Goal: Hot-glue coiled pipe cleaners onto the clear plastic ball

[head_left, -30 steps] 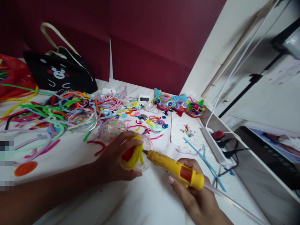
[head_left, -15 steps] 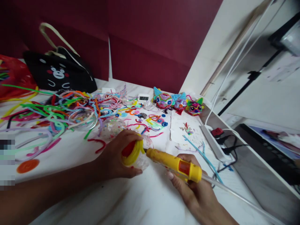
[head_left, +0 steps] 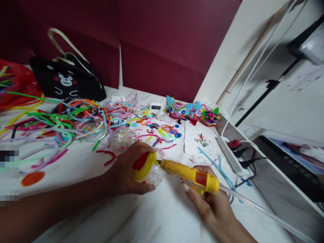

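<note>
My left hand (head_left: 131,168) is closed around a clear plastic ball (head_left: 156,176) that has red and yellow pipe cleaner on one side. A loose end of the yellow pipe cleaner (head_left: 151,162) bends over the ball's edge. My right hand (head_left: 212,202) grips a yellow hot glue gun (head_left: 187,173), its metal tip at that yellow end; whether they touch I cannot tell. A long clear glue stick (head_left: 253,206) runs out of the gun's back. My left palm hides part of the ball.
Tangled pipe cleaners (head_left: 58,125) and a round clear dish (head_left: 92,129) lie left. Several decorated ornaments (head_left: 177,109) and a small digital clock (head_left: 155,107) stand at the back. A black bag (head_left: 67,81) leans on the wall. A power strip (head_left: 233,157) lies right.
The whole view has shifted slightly. Both hands keep their holds, and the glue gun's tip stays by the yellow pipe cleaner's end.
</note>
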Motion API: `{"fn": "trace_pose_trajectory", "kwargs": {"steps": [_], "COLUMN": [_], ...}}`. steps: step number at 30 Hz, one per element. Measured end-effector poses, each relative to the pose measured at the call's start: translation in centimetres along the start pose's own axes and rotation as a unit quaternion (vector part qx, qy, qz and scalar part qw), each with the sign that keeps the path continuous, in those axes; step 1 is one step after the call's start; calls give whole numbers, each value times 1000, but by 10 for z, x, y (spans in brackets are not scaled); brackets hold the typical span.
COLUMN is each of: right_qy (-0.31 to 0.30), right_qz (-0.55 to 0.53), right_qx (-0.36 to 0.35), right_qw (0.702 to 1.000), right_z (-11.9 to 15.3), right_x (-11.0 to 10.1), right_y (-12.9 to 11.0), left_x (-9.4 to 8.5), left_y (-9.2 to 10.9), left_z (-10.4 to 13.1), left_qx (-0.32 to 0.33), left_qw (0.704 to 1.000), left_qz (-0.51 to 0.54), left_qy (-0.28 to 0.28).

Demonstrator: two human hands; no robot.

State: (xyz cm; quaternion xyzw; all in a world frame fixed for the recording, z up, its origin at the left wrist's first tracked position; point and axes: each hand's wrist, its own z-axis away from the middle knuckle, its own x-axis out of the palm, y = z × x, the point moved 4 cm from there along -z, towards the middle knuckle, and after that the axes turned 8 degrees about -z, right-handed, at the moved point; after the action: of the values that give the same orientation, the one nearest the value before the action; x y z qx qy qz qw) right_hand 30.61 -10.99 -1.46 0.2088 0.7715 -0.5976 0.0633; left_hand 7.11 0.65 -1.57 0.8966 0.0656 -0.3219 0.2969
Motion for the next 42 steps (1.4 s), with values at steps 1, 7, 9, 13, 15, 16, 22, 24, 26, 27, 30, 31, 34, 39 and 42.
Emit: {"fn": "trace_pose_trajectory", "kwargs": {"steps": [1,7,9,13,15,16,22,24,26,27,30,31,34,39,42], "right_qy": [2,3,-5,-24,-13,-6,-17,-3,0,1,2,3,7,5,-2], "right_qz": [-3,-12,-11,-9,-10,-10,-25,-30,-27,-25,-15,-11,0,3,8], "right_qx": [0,-16,-29,-49,-39,-31,-16,-6,1,2,-4,-7,-13,-14,-8], "right_qw": [1000,1000,1000,998,999,999,999,1000,1000,1000,1000,1000,1000,1000,1000], "right_z": [0,-3,-5,-7,-6,-5,-2,-1,1,1,2,3,3,4,4], "right_x": [1,1,0,0,-1,-1,1,1,2,3,3,3,3,2,2], "right_y": [-1,0,1,0,1,1,2,1,-1,-1,-2,-2,-3,-4,-2], "left_x": [0,1,1,1,1,0,0,-1,-1,-2,-2,-2,-2,-1,-2], "left_y": [0,1,1,1,0,0,-1,-1,-2,-2,-2,-3,-6,-8,-6], "left_z": [0,2,1,2,2,2,1,1,1,1,1,1,1,2,2], "left_qx": [-1,-12,-16,-26,-28,-28,-48,-60,-68,-70,-77,-80,-91,-95,-93], "left_qw": [1000,999,999,999,999,999,998,998,997,997,996,996,995,995,995], "left_qz": [4,26,28,23,22,22,23,20,18,18,13,10,-3,0,3], "left_qy": [-2,-22,-24,-23,-21,-20,-24,-28,-28,-29,-36,-38,-37,-34,-38]}}
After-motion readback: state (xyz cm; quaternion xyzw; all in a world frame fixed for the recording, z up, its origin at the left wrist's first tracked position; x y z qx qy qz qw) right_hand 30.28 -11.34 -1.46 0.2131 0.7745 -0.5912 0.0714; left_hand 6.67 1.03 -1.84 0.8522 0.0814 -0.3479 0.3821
